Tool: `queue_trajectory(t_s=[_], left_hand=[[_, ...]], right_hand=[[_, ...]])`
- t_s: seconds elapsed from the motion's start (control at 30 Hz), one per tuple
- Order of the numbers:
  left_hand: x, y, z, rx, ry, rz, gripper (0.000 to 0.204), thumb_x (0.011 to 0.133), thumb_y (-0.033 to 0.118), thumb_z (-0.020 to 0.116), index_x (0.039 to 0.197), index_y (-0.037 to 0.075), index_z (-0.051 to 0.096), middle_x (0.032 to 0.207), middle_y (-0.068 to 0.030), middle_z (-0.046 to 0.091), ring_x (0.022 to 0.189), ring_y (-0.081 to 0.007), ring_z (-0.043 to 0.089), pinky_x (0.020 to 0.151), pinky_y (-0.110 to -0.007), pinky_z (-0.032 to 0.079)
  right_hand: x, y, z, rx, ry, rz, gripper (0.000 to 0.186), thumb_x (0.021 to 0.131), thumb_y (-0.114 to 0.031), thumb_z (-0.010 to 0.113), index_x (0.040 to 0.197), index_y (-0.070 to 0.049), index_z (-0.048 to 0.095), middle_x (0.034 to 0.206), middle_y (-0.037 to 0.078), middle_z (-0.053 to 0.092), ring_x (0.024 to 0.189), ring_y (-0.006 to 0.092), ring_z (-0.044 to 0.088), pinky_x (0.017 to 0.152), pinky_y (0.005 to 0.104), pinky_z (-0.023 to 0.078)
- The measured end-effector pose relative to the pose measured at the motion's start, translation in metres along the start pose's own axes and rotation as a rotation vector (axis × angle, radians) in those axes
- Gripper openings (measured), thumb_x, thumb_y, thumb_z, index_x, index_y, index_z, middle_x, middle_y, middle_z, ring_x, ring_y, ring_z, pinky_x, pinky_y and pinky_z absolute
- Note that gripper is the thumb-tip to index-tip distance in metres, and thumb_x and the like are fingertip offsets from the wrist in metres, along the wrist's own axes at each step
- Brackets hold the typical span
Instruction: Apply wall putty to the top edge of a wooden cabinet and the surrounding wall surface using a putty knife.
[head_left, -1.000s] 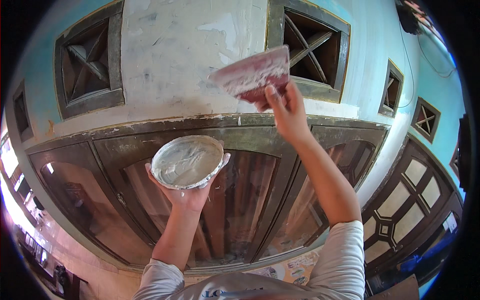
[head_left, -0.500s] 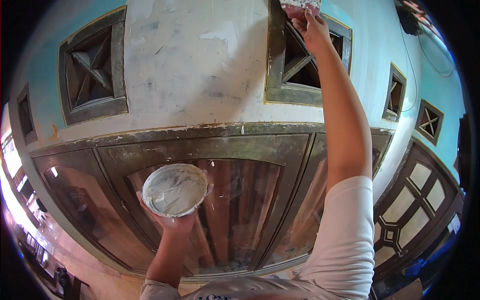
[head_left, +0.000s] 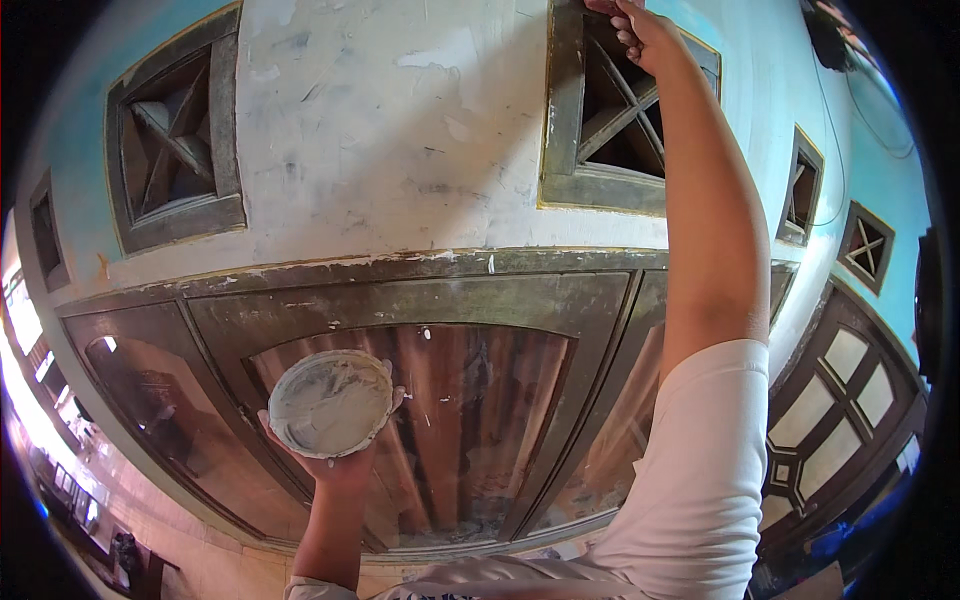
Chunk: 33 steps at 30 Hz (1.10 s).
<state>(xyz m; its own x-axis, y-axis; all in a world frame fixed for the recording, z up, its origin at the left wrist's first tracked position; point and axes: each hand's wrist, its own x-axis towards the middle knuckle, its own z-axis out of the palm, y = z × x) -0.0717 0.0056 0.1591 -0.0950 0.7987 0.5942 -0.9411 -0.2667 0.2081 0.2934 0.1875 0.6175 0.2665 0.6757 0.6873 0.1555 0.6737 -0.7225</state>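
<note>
Cupped under a round tub of whitish filler paste, my left hand holds it up in front of the glazed wooden window panel. Paste is smeared over the tub's rim. At the top edge, my right hand is closed around a reddish putty knife, most of which lies outside the picture. That hand is raised in front of the right vent frame, a dark wooden square with crossed bars. To its left, the wall carries patchy white filler and dark scuffs.
Another crossed vent sits at the wall's left. Below runs a worn wooden lintel over a window with curtains behind its glass. A panelled door stands at the right. Thin cables hang at the upper right.
My right hand has moved up and slightly right with the putty knife, which now mostly leaves the picture. The tub in my left hand sits a little lower and further left.
</note>
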Motion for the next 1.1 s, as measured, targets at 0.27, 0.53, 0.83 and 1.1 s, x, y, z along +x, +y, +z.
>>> queue_trajectory(t_s=[0.27, 0.53, 0.83, 1.1], left_hand=[[-0.002, -0.007, -0.004, -0.043, 0.05, -0.024, 0.089, 0.085, 0.079, 0.047, 0.145, 0.013, 0.044, 0.15, -0.0185, 0.041, 0.137, -0.0484, 0.037, 0.107, -0.073, 0.031], [-0.012, 0.0, -0.006, -0.073, 0.229, 0.003, 0.09, 0.083, 0.079, 0.048, 0.144, 0.013, 0.045, 0.15, -0.0192, 0.042, 0.137, -0.0485, 0.037, 0.107, -0.072, 0.032], [-0.018, 0.014, 0.022, 0.037, -0.032, -0.049, 0.087, 0.084, 0.08, 0.046, 0.143, 0.016, 0.048, 0.148, -0.0152, 0.044, 0.136, -0.0452, 0.04, 0.107, -0.072, 0.031], [-0.03, 0.028, 0.014, 0.043, 0.177, 0.036, 0.089, 0.082, 0.084, 0.042, 0.142, 0.019, 0.048, 0.146, -0.0111, 0.047, 0.131, -0.0437, 0.045, 0.104, -0.076, 0.031]], right_hand=[[0.013, 0.027, -0.047, 0.333, -0.781, -0.082, 0.031, 0.098, -0.044, 0.061, 0.086, -0.016, 0.061, 0.063, -0.003, 0.051, 0.051, 0.0108, 0.046, 0.046, 0.0286, 0.034], [-0.007, 0.06, -0.029, 0.173, -0.1, -0.042, 0.032, 0.092, -0.045, 0.07, 0.098, -0.014, 0.062, 0.074, -0.004, 0.057, 0.063, 0.0111, 0.054, 0.055, 0.0266, 0.035], [0.015, 0.008, -0.023, 0.557, -0.458, -0.032, 0.037, 0.102, -0.046, 0.053, 0.083, -0.015, 0.062, 0.064, -0.002, 0.056, 0.051, 0.0115, 0.05, 0.044, 0.0265, 0.036], [0.025, 0.047, -0.002, 0.32, -0.046, -0.084, 0.028, 0.099, -0.033, 0.063, 0.102, -0.005, 0.062, 0.079, 0.005, 0.066, 0.064, 0.0151, 0.059, 0.056, 0.0276, 0.045]])
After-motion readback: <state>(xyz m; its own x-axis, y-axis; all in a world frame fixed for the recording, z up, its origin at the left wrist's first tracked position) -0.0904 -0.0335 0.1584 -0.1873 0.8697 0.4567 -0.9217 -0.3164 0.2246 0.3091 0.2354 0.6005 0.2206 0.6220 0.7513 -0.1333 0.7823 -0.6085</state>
